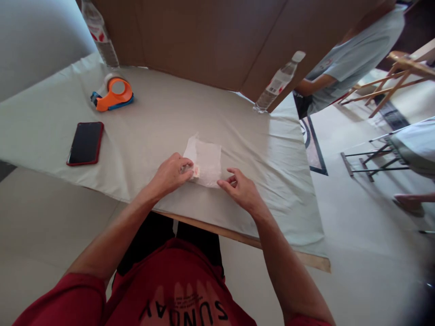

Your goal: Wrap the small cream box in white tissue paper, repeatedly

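Observation:
A thin, whitish translucent sheet [210,158], perhaps wrapping film or foam, lies on the cloth in front of me. At its left lower part is a small white box-like piece with red print [196,171]. My left hand [172,174] has thumb and index finger curled against this small piece, pinching its left side. At the sheet's lower right corner is my right hand [242,189], its thumb tip touching or just over the corner. The right index finger is bent and apart from the thumb, with nothing visible gripped between them.
An orange tape dispenser [117,94] and a dark phone with a red edge [85,143] lie to the left. Water bottles [279,81] stand by a brown cardboard panel [197,40]. Another person [360,59] is behind it at right, near folding stools [377,156].

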Demonstrator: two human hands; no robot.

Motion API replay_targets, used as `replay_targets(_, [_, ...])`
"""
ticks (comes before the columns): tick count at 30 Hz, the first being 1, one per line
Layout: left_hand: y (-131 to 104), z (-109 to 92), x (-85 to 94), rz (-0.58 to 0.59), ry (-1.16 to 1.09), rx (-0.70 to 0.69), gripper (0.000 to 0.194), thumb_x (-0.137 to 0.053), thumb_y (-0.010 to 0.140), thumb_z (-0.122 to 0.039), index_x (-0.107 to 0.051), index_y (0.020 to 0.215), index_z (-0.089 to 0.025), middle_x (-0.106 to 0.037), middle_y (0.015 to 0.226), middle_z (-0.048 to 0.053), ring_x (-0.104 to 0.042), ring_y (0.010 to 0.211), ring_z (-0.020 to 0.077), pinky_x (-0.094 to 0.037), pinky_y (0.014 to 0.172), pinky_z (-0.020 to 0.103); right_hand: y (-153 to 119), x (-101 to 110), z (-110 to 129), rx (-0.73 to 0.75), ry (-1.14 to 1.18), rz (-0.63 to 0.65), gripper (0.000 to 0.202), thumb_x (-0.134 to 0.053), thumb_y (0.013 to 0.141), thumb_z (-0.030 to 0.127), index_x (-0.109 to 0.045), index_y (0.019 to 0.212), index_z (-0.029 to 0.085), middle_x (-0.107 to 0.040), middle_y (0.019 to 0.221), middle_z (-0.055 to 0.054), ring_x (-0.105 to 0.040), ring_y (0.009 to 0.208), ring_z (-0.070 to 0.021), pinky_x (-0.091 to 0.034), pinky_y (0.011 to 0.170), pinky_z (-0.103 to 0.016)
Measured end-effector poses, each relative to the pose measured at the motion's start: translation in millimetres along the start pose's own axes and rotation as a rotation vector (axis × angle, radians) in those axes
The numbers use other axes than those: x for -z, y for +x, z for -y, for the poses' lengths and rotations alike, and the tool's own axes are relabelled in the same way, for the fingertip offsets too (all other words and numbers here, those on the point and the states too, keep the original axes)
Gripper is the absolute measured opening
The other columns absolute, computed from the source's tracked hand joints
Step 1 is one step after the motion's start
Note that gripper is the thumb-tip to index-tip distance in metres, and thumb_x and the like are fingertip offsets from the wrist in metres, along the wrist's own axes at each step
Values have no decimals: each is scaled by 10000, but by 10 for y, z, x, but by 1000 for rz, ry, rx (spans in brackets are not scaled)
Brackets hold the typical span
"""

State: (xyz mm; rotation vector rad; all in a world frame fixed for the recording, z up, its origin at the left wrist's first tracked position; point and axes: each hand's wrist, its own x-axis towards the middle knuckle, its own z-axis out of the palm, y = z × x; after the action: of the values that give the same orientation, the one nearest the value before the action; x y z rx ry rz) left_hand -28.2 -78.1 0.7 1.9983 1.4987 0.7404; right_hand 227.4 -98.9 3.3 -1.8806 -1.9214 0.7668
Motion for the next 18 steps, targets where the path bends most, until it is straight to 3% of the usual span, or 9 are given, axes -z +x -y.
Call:
replay_targets(4, [-9,31,-97,-74,53,-49,211,-629,835,-223,-734,1011,-175,-637,1078,82,-587,778,152,-530,804,317,79,-230,85,14,46,-9,756,-668,822,543,-483,1441,151,-741,954,-97,-691,836,-269,-501,801,-386])
replay_targets(7, [-35,-2,-129,-60,72,-49,189,-616,851,-190,-711,1013,-166,-647,1024,71,-580,742,146,-534,802,314,180,-366,152,38,168,-65,828,-668,804,534,-424,1488,135,-721,1033,-125,-679,907,-287,-511,824,-404])
replay_targets(11, [-108,-122,-162,-52,146,13,186,-636,858,-189,-704,1027,-151,-641,1016,82,-592,743,159,-534,801,329,260,-448,156,6,362,-50,908,-641,813,520,-309,1542,93,-653,831,-38,-619,743,-224,-499,719,-359])
replay_targets(15, [-143,-189,-173,-48,239,4,194,-632,893,-213,-712,1063,-160,-643,1023,98,-629,894,217,-532,816,339,328,-469,142,30,408,-33,832,-625,811,490,-372,1495,89,-513,622,62,-527,613,-189,-450,637,-326])
replay_targets(18, [-119,-182,-161,-51,318,-72,156,-620,919,-235,-727,1015,-172,-645,1042,112,-616,1013,253,-527,848,351,363,-463,171,66,389,-53,710,-611,801,405,-453,1425,105,-570,640,47,-528,615,-184,-448,657,-333])
